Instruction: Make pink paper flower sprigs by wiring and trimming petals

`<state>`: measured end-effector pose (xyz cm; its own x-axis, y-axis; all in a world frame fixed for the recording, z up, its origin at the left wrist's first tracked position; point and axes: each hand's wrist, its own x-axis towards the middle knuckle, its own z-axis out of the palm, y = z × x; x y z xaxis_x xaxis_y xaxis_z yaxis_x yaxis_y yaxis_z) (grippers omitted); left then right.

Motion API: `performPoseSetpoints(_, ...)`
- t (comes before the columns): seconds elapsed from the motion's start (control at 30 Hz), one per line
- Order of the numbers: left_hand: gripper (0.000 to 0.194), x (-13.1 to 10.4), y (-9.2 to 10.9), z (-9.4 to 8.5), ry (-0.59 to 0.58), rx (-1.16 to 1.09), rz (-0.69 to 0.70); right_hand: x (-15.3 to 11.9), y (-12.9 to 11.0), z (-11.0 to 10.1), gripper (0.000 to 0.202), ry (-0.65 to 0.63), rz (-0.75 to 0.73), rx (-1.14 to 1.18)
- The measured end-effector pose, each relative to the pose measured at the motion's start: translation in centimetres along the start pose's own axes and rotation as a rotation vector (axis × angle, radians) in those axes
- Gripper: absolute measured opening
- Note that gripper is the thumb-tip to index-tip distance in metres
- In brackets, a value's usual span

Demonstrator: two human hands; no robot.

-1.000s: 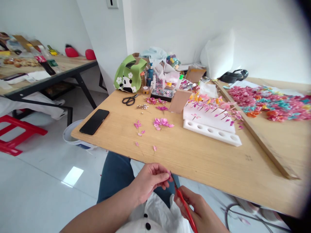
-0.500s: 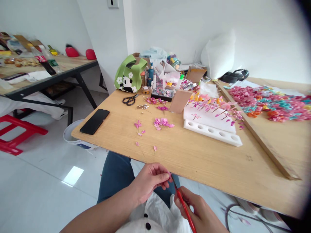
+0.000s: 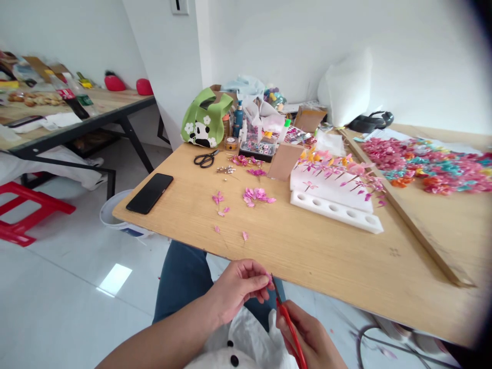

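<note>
Pink petal (image 3: 270, 279) is pinched at the fingertips of my left grip (image 3: 243, 283), thumb and forefinger together on it, over my lap just off the near edge of the worktop (image 3: 326, 264). My right grip (image 3: 305, 330) is closed round the handles of the red scissors (image 3: 284, 310), their tips right by the petal; I cannot tell whether the blades touch it.

Beyond my hands lie a few loose petals (image 3: 245, 236) and a pink cluster (image 3: 255, 195). To the left are a black phone (image 3: 149, 193) and dark scissors (image 3: 205, 159). Behind them stand a green bag (image 3: 202, 120) with a panda and white flowers, a small jar (image 3: 230, 144), a blue pump bottle (image 3: 238, 122) and a bead box (image 3: 258, 148). An upright brown card (image 3: 285, 161) blocks part of what is behind it. Flower sprays (image 3: 355, 168) lean over the white foam block (image 3: 323, 206) with its round holes, and a wooden strip (image 3: 407, 218) divides that from a heap of coloured flowers (image 3: 426, 164).

On the other table (image 3: 109, 108), a cola bottle (image 3: 77, 108) wears a red label and its neighbour (image 3: 84, 100) a green one; their lettering is too small for me to read, as is the jar's.
</note>
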<state>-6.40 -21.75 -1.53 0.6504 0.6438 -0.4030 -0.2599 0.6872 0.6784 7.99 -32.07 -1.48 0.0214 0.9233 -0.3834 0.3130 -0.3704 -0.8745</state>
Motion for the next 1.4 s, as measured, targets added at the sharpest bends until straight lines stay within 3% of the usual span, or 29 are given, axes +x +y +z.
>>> performPoseSetpoints(0.1,0.027,0.2,-0.1,-0.2,-0.005,0.001,0.005,0.4,1.1,-1.2,0.040,0.156,-0.035,-0.167)
performPoseSetpoints(0.27,0.028,0.2,-0.3,-0.5,0.035,0.006,-0.009,2.4,3.0,-5.1,0.027,0.464,-0.131,-0.771)
performPoseSetpoints(0.37,0.030,0.1,-0.2,-0.4,0.055,0.025,-0.002,3.9,3.2,-6.7,0.024,0.520,-0.169,-1.033)
performPoseSetpoints(0.5,0.036,-0.1,0.1,-0.3,0.089,0.062,0.038,5.1,2.2,-7.3,0.025,0.525,-0.135,-1.144)
performPoseSetpoints(0.63,0.041,-0.2,0.4,-0.2,0.109,0.125,0.116,4.9,-0.2,-6.1,0.032,0.503,-0.245,-0.868)
performPoseSetpoints(0.77,0.039,-0.2,0.1,-0.1,0.069,0.197,0.146,4.5,-2.4,-3.5,0.034,0.089,-0.201,-0.276)
performPoseSetpoints(0.83,0.036,-0.2,-0.1,-0.2,0.059,0.240,0.171,4.6,-2.8,-2.4,0.036,0.006,-0.170,-0.067)
performPoseSetpoints(1.1,0.015,-1.0,0.0,-0.4,0.086,0.424,0.309,5.0,-2.4,-0.8,0.032,0.009,-0.154,0.264)
performPoseSetpoints(1.2,0.017,-0.9,-0.5,-0.5,0.116,0.472,0.370,4.9,-2.5,-0.3,0.030,0.052,-0.177,0.290)
performPoseSetpoints(1.4,0.011,-0.9,-1.0,-0.7,0.218,0.733,0.627,4.5,-2.8,0.6,0.024,0.207,-0.268,0.191)
